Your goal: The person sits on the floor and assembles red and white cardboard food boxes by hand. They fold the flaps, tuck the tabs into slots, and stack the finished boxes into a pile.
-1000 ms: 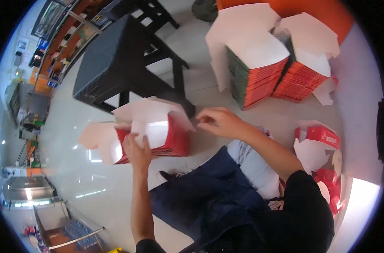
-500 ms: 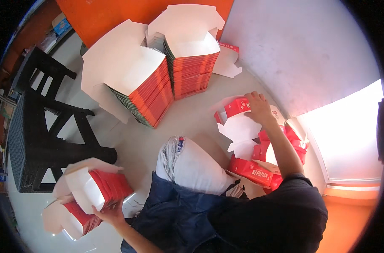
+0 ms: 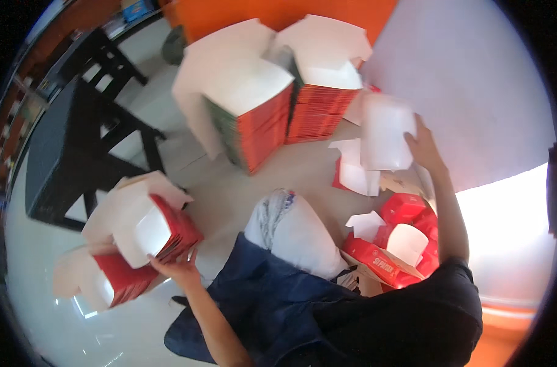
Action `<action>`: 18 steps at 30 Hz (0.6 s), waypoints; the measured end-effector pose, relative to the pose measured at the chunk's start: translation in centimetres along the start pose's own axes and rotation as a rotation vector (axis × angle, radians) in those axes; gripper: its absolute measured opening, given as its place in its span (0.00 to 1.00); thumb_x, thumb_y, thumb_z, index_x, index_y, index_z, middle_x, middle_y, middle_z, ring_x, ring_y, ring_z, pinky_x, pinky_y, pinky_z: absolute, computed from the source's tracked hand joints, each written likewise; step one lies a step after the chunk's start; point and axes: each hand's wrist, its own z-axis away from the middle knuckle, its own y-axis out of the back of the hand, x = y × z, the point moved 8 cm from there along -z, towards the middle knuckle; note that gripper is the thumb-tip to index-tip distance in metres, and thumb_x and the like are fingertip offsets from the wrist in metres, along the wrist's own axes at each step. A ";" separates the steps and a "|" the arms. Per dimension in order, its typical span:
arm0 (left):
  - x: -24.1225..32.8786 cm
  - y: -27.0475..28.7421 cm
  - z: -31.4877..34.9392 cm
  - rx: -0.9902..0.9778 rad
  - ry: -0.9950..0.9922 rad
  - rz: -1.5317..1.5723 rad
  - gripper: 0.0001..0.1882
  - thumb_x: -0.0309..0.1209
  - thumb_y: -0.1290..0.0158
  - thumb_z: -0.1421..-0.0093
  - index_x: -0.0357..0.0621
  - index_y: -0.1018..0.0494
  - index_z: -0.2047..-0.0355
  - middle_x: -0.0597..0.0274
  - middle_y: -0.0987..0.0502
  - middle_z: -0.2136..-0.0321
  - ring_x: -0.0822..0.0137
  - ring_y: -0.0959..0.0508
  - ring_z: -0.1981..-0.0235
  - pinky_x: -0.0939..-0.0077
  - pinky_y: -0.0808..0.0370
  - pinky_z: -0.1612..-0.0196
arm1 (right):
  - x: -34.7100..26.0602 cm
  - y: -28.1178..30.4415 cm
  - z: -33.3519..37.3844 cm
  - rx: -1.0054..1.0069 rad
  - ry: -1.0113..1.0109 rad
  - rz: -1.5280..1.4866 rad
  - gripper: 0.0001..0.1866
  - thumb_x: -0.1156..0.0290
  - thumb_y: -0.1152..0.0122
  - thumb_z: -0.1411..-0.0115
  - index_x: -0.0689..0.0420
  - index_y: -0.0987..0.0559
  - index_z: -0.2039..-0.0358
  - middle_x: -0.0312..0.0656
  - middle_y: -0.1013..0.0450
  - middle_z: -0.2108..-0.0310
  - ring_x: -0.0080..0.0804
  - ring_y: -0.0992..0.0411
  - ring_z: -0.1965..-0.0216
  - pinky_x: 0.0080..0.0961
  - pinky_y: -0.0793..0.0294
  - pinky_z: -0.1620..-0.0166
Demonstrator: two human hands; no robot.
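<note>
Stools (image 3: 55, 153), black, stand at the far left, with two low stacks of red cartons (image 3: 177, 226), white inside, on the floor (image 3: 212, 196) nearer by. The left hand (image 3: 183, 273) touches the near side of the right-hand low stack, its fingers parted; whether they grip cannot be told. Two tall stacks of orange-red cartons (image 3: 267, 125) rise at far centre. Red boxes (image 3: 376, 254) lie heaped near right; beyond them, the right hand (image 3: 426, 147) pinches a blurred white carton (image 3: 387, 137) by its right edge.
</note>
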 end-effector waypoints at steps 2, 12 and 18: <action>0.1 2.8 0.4 0.233 -0.061 -0.196 0.51 0.63 0.45 0.47 0.60 0.57 0.31 0.55 0.40 0.37 0.52 0.36 0.40 0.33 0.40 0.43 | -8.9 1.7 1.5 -0.057 -0.038 -0.451 0.25 0.70 0.42 0.39 0.59 0.29 0.40 0.53 0.24 0.51 0.40 0.25 0.49 0.33 0.24 0.49; 3.3 -6.0 20.7 -0.688 -1.241 -0.556 0.79 0.58 0.25 0.69 0.54 0.69 0.27 0.32 0.60 0.31 0.30 0.55 0.30 0.38 0.52 0.31 | -33.7 -16.5 21.3 -1.070 -0.072 -0.883 0.19 0.61 0.46 0.33 0.59 0.22 0.49 0.46 0.21 0.54 0.31 0.24 0.55 0.32 0.24 0.54; 1.1 -1.5 14.6 -0.845 -0.635 -0.322 0.69 0.51 0.27 0.62 0.68 0.63 0.27 0.32 0.54 0.33 0.27 0.47 0.33 0.34 0.46 0.34 | -41.5 -14.3 22.6 -1.090 0.361 -0.561 0.17 0.63 0.50 0.31 0.62 0.22 0.53 0.46 0.20 0.57 0.31 0.23 0.57 0.32 0.24 0.57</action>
